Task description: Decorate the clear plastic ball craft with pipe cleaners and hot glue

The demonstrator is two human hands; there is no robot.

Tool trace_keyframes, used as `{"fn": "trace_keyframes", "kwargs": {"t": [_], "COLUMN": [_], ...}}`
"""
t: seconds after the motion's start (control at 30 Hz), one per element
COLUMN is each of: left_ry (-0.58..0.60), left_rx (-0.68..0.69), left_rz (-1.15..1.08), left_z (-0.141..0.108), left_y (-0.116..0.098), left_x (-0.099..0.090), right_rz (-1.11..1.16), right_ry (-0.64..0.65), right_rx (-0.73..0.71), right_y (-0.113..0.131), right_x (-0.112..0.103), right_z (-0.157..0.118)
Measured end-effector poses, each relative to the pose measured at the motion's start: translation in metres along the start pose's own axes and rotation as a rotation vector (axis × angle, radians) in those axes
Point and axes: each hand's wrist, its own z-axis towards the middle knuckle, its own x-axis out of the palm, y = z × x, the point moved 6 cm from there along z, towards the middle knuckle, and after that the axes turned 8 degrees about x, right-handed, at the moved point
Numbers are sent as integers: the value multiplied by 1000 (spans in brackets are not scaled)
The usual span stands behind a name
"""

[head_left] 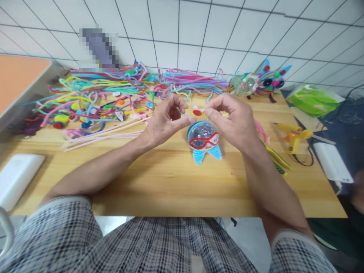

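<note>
My right hand (227, 117) pinches a small red and white piece (197, 111) between thumb and fingertips, above the middle of the table. Just left of that piece, my left hand (170, 117) has its thumb and fingers apart, with a thin yellowish strand near the fingertips; whether it touches the strand is unclear. Below both hands lies a clear round ball (203, 134) with a blue rim, red and white loops on its front and two light-blue ear shapes pointing toward me.
Colourful pipe cleaners (99, 87) pile along the wall. Pale sticks (105, 138) lie at left. On the right are pliers (278, 157), a yellow glue gun (295, 138), a white power bank (332, 163) and a decorated animal figure (271, 81). A white box (21, 178) sits far left.
</note>
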Motion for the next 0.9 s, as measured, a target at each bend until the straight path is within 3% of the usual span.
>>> {"fn": "trace_keyframes", "kwargs": {"t": [0.2,0.33,0.47,0.9], "left_ry": [96,87,30,-8], "left_rx": [-75,-101,-44,125], "left_rz": [-156,-208,-144,125], "left_z": [-6,-7,-7,-12], "left_y": [-4,-3,-3,-8], "left_x": [12,16,12,6], "right_rz": [-73,-125,-107,-128], "right_ry": [-52,-62,-73,-101], "right_rx": [-91,-215,-290,-266], "right_y": [7,12,15,9], "right_x": [3,10,14,21], "right_z": [-5,-9,-11,-12]}}
